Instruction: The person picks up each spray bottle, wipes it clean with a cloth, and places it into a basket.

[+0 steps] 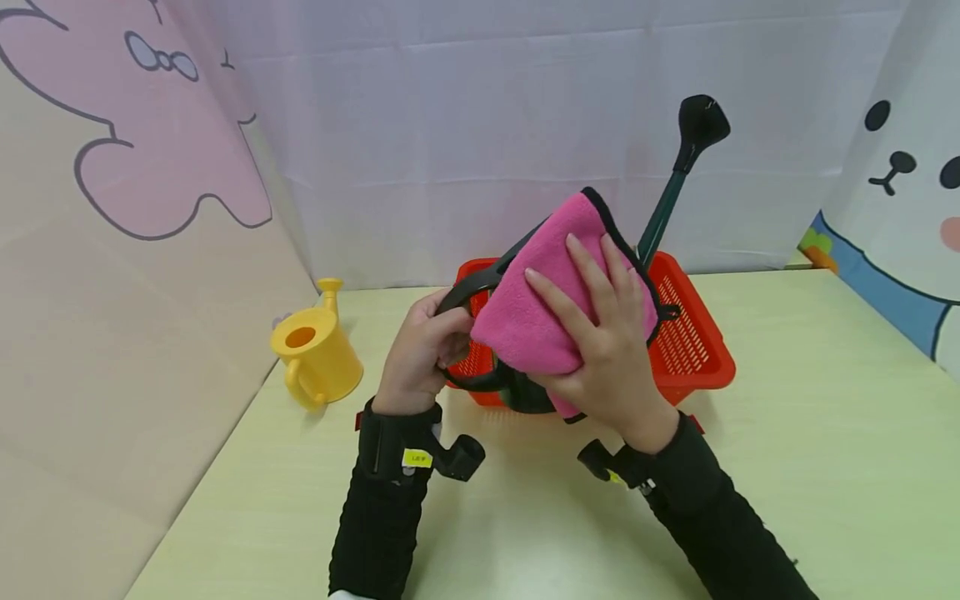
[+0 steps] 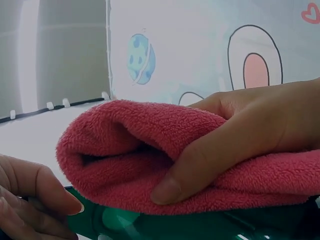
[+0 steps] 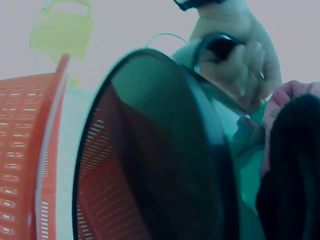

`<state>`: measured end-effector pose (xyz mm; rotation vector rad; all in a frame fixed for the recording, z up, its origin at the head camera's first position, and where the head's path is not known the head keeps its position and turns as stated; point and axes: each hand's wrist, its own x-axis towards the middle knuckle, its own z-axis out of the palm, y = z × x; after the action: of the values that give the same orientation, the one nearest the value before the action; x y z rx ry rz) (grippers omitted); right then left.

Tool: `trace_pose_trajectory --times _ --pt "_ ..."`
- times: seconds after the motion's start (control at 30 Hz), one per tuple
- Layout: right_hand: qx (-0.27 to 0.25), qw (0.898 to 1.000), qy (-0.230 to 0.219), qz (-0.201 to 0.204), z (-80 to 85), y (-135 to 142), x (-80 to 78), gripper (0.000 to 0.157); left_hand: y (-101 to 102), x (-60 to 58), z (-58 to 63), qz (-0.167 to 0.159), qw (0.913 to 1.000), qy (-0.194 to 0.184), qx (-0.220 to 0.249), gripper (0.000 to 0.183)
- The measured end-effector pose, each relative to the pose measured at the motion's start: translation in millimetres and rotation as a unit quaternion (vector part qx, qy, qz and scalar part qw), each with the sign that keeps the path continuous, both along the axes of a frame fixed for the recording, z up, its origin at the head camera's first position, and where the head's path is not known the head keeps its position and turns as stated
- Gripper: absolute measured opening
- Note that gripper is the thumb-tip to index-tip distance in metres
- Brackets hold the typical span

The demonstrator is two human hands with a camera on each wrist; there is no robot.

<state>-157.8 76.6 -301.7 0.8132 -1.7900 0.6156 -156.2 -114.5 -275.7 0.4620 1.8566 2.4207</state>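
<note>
My left hand [image 1: 423, 346] grips the black handle [image 1: 480, 287] of a dark green watering can [image 1: 525, 398]. Its long green spout ends in a black rose [image 1: 701, 125] at the upper right. A pink cloth [image 1: 551, 308] with black edging lies folded over the can and hides much of its body. My right hand [image 1: 600, 333] holds the cloth against the can, fingers spread over it. In the left wrist view, the right thumb [image 2: 172, 187] presses the folded cloth [image 2: 125, 165]. The can's glossy round end [image 3: 160, 125] fills the middle of the right wrist view.
Behind the can stands a red slotted basket [image 1: 693, 333] on the pale table [image 1: 810, 433]. A yellow watering can [image 1: 318, 354] is at the left, near the side curtain [image 1: 135, 333]. A white curtain [image 1: 465, 150] hangs along the back edge.
</note>
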Motion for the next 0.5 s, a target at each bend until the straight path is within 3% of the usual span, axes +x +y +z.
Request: trace_pose_trajectory --times 0.17,0.27,0.4,0.5 --pt "-0.064 0.997 -0.028 0.034 6.2 11.0 -2.0 0.065 0.1 3.0 1.4 -0.015 0.9998 0.007 -0.01 0.016" --pt "-0.107 0.99 -0.068 0.063 9.3 20.2 -3.6 0.068 -0.5 5.9 2.1 -0.022 0.9995 0.012 -0.02 0.015" --pt "-0.18 0.965 -0.141 0.125 12.7 31.4 -4.9 0.069 -2.1 9.4 2.0 -0.027 0.9988 0.019 -0.035 0.013" --pt "-0.212 0.951 -0.169 0.15 13.6 34.6 -5.4 0.067 -2.1 10.7 1.8 -0.03 0.9983 0.025 -0.043 0.013"
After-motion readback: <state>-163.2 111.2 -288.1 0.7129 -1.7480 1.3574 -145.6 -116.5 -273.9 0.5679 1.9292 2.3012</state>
